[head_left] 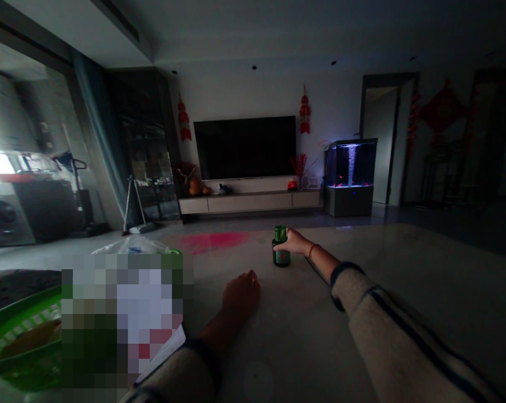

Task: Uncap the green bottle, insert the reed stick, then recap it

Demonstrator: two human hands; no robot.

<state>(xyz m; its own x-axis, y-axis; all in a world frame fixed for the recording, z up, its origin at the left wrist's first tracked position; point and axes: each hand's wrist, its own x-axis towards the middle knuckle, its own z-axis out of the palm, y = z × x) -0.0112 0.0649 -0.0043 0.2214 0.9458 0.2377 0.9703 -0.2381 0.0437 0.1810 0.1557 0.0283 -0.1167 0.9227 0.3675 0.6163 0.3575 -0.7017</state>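
My right hand reaches out across the pale table and wraps its fingers round a small green bottle that stands upright on the surface. A red band sits on that wrist. My left hand rests on the table nearer to me, knuckles up and fingers curled under; nothing shows in it. Both arms wear a beige sleeve with dark stripes.
A green basket sits at the table's left, beside a blurred patch and a clear plastic bag. A red stain marks the far table. Beyond are a television, a low cabinet and a lit fish tank.
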